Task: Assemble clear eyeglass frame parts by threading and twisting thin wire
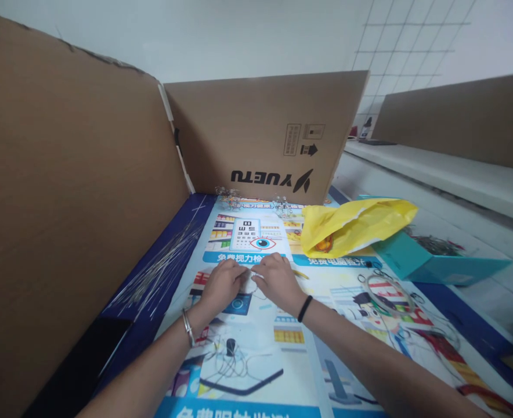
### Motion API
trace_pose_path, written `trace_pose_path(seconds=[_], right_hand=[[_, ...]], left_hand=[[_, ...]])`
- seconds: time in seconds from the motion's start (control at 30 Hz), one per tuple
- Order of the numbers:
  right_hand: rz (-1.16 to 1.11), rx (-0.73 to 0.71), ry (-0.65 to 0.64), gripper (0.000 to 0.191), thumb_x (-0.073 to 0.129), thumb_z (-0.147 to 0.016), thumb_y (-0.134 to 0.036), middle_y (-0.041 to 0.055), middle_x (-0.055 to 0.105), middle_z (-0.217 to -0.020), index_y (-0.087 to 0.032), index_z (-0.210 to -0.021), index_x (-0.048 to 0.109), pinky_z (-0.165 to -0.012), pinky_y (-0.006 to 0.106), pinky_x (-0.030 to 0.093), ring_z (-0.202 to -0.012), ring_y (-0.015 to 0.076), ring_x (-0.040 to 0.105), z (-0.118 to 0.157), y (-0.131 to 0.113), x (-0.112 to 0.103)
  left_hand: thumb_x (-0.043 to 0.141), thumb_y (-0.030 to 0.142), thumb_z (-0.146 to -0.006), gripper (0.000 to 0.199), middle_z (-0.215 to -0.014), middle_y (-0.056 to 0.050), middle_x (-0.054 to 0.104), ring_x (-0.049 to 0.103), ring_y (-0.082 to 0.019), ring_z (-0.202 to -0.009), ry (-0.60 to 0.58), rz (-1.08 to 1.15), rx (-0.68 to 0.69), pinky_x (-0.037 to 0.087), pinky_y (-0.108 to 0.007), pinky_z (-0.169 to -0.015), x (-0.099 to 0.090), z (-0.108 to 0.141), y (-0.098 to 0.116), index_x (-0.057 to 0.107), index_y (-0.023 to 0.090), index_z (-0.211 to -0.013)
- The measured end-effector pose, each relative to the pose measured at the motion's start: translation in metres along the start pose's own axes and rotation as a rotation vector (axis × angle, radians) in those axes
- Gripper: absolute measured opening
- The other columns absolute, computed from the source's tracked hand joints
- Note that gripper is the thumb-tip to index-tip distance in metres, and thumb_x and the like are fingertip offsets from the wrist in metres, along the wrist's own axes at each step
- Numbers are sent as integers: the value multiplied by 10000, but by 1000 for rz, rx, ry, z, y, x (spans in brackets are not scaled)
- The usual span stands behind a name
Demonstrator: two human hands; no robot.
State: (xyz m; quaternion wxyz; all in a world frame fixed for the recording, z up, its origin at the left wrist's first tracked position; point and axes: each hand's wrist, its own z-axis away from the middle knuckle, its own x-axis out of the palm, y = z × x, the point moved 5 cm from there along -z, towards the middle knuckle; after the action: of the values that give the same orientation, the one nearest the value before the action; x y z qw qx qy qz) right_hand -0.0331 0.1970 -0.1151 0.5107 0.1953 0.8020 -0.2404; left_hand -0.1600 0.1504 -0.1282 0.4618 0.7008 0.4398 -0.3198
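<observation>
While both hands meet above the middle of the worktop point(300, 325), the left hand point(222, 285) and the right hand point(280, 282) are closed at the fingertips, pinching a thin wire point(251, 283) between them. The wire is so fine that its full shape cannot be told. A silver bracelet point(188, 328) circles the left wrist, a black band point(304, 308) the right.

Just beyond the right hand lies a short yellow strip point(300, 274). Nearer the person, below the hands, a loose wire tangle point(224, 361) spreads around a small black piece point(231, 347), with a bent black strip point(241, 389) in front of it. To the left, many straight wires point(161, 264) lie roughly side by side on the blue edge, and a flat black object point(80, 366) lies closer in, by the cardboard.

To the right are a wire coil point(389, 294) and, farther back, a yellow bag point(361, 225) with something orange showing at it. The bag overlaps a teal box point(439, 264) that holds a dark, tangled mass too blurred to name. Two small wire clusters point(282, 204) sit at the foot of the rear cardboard panel point(256, 133), whose printing is upside down.
</observation>
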Motion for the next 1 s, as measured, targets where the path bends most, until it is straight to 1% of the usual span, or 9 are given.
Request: trace_pose_path(seconds=[0.07,0.17,0.4,0.57,0.67,0.8,0.87,1.0], right_hand=[[31,20,-27,134,537,-823,-277,58,592,-838,-242,-867,660,-739,356,305,-887,231,433,-7,-2,7],[51,57,-32,195,469,-860,-255,63,595,-808,-221,-795,650,-718,344,308,-873,226,445,-12,-4,16],[66,40,-53,218,428,-875,-207,63,603,-860,-244,-892,641,-724,333,303,-887,221,465,-14,-5,21],[129,11,-104,225,429,-853,-122,61,589,-897,-227,-859,629,-717,332,289,-902,212,451,-14,-6,22],[181,-57,-124,213,438,-825,-65,56,577,-907,-199,-824,603,-707,325,284,-909,206,436,-14,-11,20],[185,-200,-157,178,440,-823,-59,64,566,-883,-169,-794,577,-691,315,285,-901,202,419,-15,-18,17],[177,-227,-161,174,447,-818,-55,59,562,-870,-170,-797,575,-684,313,284,-895,199,414,-16,-17,18],[140,-232,-144,190,453,-808,-45,48,562,-844,-176,-819,590,-670,305,288,-891,198,414,-17,-11,22]], left_hand=[[461,94,-799,274,-822,-48,592,526,-192,-838,11,15,-8,418,-302,-751,0,0,0,678,212,-920],[435,42,-783,307,-780,-46,592,531,-187,-809,16,34,-8,419,-297,-737,-1,0,-2,680,198,-883],[423,19,-772,308,-782,-52,611,539,-189,-807,25,32,-20,420,-298,-752,-1,-1,-5,674,180,-849],[429,24,-773,302,-783,-44,620,540,-180,-805,18,29,-18,418,-285,-755,-2,-1,-4,677,184,-836],[432,23,-768,287,-750,-37,606,538,-174,-776,18,25,-30,417,-274,-722,-3,-2,-4,672,181,-776],[428,6,-748,282,-699,-36,582,533,-172,-740,22,29,-48,413,-269,-689,-4,-3,-5,651,171,-693],[425,1,-744,289,-720,-38,592,537,-172,-756,27,40,-55,414,-270,-703,-4,-4,-6,655,173,-710],[425,16,-756,290,-750,-43,613,546,-174,-776,40,72,-69,420,-277,-727,-3,-3,-7,665,179,-748]])
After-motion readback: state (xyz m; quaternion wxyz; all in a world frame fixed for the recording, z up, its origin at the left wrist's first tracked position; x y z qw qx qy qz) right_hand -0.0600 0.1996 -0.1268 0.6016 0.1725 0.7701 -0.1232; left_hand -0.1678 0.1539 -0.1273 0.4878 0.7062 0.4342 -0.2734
